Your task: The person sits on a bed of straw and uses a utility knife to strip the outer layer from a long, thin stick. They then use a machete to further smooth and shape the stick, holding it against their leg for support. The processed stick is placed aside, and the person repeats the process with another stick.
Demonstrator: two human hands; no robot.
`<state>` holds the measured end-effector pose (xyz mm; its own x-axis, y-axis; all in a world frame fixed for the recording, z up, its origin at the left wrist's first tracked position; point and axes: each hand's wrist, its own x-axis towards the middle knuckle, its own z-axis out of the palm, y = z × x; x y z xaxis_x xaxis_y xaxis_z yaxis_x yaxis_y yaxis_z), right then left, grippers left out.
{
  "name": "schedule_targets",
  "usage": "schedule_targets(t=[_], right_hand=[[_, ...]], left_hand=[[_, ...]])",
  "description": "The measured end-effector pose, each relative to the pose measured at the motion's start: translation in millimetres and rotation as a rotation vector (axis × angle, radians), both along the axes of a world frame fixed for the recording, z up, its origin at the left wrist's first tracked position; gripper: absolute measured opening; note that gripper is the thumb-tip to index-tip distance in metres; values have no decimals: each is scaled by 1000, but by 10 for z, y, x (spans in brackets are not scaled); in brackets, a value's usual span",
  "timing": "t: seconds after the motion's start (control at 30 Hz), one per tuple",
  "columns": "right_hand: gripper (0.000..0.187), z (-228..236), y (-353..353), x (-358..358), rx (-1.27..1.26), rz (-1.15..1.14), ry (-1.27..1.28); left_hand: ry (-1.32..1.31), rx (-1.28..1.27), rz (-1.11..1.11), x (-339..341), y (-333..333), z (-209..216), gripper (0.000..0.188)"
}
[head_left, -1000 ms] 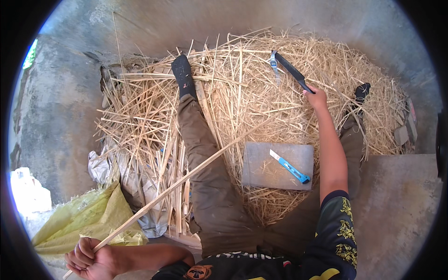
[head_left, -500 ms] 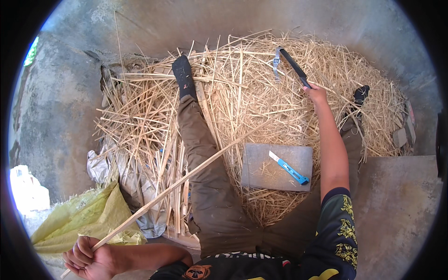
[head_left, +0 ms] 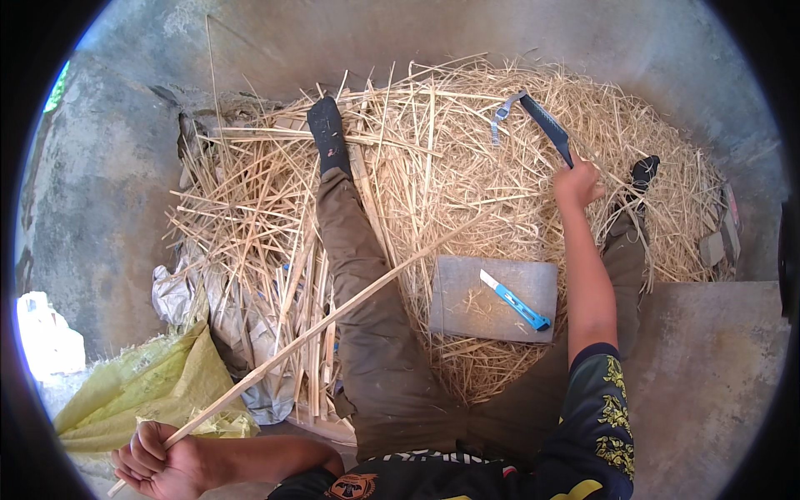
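A long pale bamboo strip (head_left: pixel 325 321) slants up across my left thigh; my left hand (head_left: pixel 158 462) is wrapped round its lower end at the bottom left. My right hand (head_left: pixel 577 183) is closed on the handle of a dark knife with a broad blade (head_left: pixel 543 125), held over the straw-like shavings at the upper right. At the blade's tip is a silver wristwatch (head_left: pixel 502 113), its band meeting the tip in this view. Between my legs lies a grey board (head_left: pixel 454 312) bearing a blue utility knife (head_left: pixel 521 307) with its blade out, and a few shavings.
Thin shavings (head_left: pixel 467 175) cover the floor between and around my legs. Loose bamboo strips (head_left: pixel 250 200) pile up at the left. A yellow-green woven sack (head_left: pixel 158 387) and crumpled silver sheeting (head_left: pixel 175 296) lie by my left arm. Concrete walls (head_left: pixel 350 42) rise behind.
My right hand has moved slightly right and down, and the dark knife has turned to show more of its blade face. The watch's upper end has shifted right with the tip. My left hand stays put.
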<state>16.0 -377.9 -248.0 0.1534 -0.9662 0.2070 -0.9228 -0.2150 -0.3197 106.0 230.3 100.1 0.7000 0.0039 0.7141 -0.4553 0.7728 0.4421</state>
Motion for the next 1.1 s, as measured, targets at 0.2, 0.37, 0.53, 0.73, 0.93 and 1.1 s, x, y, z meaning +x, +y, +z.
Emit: schedule_targets(t=[0.2,0.37,0.53,0.73,0.93,1.1], right_hand=[[38,101,-10,-226,-24,64,88],[37,340,48,-297,69,164,103],[36,435,110,-210,233,150,94],[37,598,240,-239,211,161,26],[36,501,270,-182,294,173,88],[38,302,216,-88,365,143,-40]], left_hand=[[1,9,8,5,24,-35,36],[-1,6,18,6,37,-58,36],[-4,-2,-27,10,29,-55,36],[10,9,28,6,73,-80,36],[-5,-14,-11,8,40,-81,37],[12,-13,59,-4,44,-55,36]])
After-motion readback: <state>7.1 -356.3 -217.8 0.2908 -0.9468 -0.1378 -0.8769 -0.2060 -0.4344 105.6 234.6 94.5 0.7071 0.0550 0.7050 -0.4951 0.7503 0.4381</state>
